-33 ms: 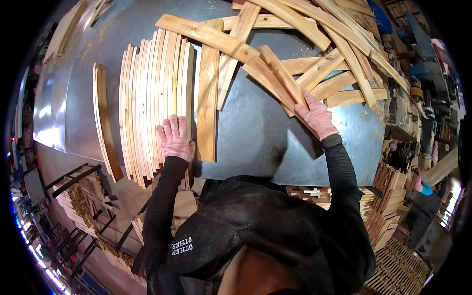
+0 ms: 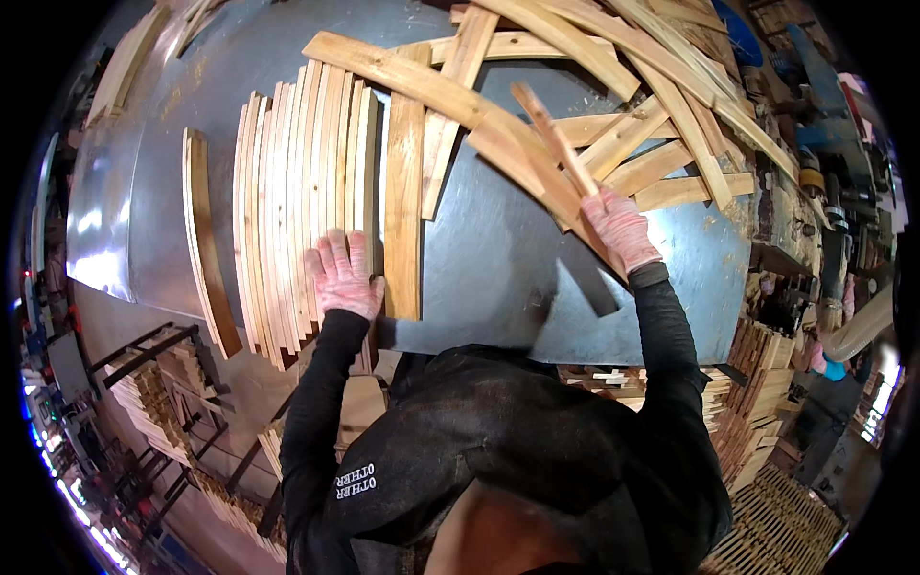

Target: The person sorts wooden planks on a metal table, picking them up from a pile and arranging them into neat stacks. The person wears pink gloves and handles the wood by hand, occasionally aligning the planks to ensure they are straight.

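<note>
My left hand (image 2: 345,276), in a pinkish stained glove, lies flat with its fingers stretched over the near end of a row of curved wooden slats (image 2: 287,192) standing side by side on edge. My right hand (image 2: 620,228), gloved the same way, grips the near end of a narrow wooden slat (image 2: 556,139), which is turned up on its edge. Under that slat and hand runs another curved slat (image 2: 522,163), lying flat and slanting toward me. Just right of the row, a wider wooden board (image 2: 403,201) lies lengthwise.
A metal tabletop (image 2: 479,278) carries the wood. One curved slat (image 2: 206,240) stands apart at the left. Loose curved slats (image 2: 565,43) overlap at the far right. Stacked wood (image 2: 757,412) stands below the table's right side, and more stacks (image 2: 153,402) sit on racks at lower left.
The slat in my right hand has tipped up onto its narrow edge and come away from the slat beside it. My left hand stays on the row.
</note>
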The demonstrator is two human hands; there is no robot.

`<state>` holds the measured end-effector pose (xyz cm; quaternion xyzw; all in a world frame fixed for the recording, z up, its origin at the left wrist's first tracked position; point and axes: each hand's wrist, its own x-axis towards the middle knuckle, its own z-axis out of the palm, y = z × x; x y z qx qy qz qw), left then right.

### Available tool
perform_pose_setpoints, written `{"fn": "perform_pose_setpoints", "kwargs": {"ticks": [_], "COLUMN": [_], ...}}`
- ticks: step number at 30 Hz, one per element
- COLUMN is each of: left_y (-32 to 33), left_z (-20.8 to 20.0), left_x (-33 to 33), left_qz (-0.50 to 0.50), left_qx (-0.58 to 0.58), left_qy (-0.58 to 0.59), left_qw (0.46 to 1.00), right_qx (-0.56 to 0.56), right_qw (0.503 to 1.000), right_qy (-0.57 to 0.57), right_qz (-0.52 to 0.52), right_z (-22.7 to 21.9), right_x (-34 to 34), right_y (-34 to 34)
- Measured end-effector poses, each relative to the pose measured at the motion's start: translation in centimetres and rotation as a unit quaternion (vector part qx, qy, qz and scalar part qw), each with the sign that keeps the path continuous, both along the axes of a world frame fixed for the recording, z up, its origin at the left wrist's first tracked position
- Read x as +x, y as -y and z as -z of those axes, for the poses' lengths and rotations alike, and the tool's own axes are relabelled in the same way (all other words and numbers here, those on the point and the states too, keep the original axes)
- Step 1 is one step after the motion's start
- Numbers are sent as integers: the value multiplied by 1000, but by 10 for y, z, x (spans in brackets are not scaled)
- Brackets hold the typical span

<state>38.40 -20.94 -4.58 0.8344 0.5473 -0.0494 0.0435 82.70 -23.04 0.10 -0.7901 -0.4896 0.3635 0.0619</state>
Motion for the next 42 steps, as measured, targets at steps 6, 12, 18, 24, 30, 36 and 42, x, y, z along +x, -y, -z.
{"fn": "perform_pose_setpoints", "kwargs": {"ticks": [6,12,18,24,30,36,42], "left_y": [-15,-97,-99,-86,-92,-102,-89], "left_z": [-6,36,-21,73,64,75,65], "left_x": [65,95,139,103,121,100,127], "left_qz": [94,-31,6,52,-9,-168,-189], "left_qx": [81,172,100,144,76,59,78], "left_qy": [236,111,18,-103,-242,-131,-91], "left_qw": [964,978,995,983,967,975,975], "right_qx": [216,228,191,386,-204,-50,-348], "right_qw": [936,881,764,678,691,501,752], "right_qy": [-218,-390,-486,-17,417,317,338], "right_qz": [171,142,378,625,555,804,447], "right_z": [37,-9,-11,21,62,116,218], "right_x": [0,-94,-177,-158,-85,14,78], "right_y": [22,108,226,415,643,774,810]}}
